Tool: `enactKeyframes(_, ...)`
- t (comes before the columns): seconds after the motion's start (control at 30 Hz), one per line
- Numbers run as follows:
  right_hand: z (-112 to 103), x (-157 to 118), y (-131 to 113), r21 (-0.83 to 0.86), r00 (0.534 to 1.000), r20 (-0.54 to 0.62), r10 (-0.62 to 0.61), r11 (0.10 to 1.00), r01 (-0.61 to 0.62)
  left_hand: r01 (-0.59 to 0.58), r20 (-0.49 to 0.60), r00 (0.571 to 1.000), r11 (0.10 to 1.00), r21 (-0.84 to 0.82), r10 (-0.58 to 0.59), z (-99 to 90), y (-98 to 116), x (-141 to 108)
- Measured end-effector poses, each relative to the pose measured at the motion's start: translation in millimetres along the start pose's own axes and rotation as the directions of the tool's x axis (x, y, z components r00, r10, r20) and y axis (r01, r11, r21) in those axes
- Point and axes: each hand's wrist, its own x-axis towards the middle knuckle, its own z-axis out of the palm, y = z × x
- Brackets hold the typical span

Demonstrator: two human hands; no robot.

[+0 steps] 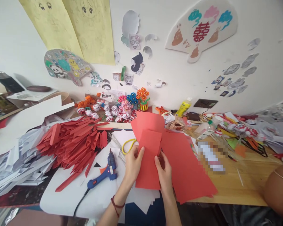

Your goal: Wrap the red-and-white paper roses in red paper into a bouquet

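A folded sheet of red paper (148, 163) is held upright between my two hands, with its upper part fanning out above them. My left hand (133, 161) pinches its left edge, thumb in front. On the right edge, my right hand (164, 168) grips with the thumb in front and the fingers partly hidden behind. More red sheets (186, 169) lie flat on the table to the right. Yellow scissor handles (128, 146) show just beside my left hand. A blue glue gun (106, 172) rests on white paper (68, 194) to the left.
Piles of folded red strips (73, 142) and white strips (21, 163) cover the left side. Paper flowers (124, 106) stand along the wall. Bottles and scraps clutter the wooden table (247, 188); a person's arm (279, 185) is at far right.
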Motion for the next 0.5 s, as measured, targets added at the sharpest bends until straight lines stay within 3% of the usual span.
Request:
enactKeyframes(0.13,-8.5,-1.0,-1.6,-0.048,0.997,-0.049,0.063,0.997,-0.065,0.092,0.009,0.996,0.984,-0.153,-0.092,9.1,-9.9,-6.8)
enactKeyframes(0.3,-14.9,0.6,-10.1,-0.139,0.997,-0.064,-0.05,0.99,0.04,0.191,0.017,0.981,0.936,-0.295,-0.195,16.3,-16.5,-18.5)
enactKeyframes(0.4,-21.4,6.0,-16.1,-0.316,0.986,0.054,-0.161,0.933,0.17,0.182,0.023,0.983,0.946,-0.27,-0.182,16.2,-18.9,-22.6)
enactKeyframes(0.5,-28.0,13.1,-24.5,-0.423,0.967,0.166,-0.194,0.872,0.247,0.157,0.048,0.988,0.959,-0.237,-0.15,14.2,-19.8,-23.7)
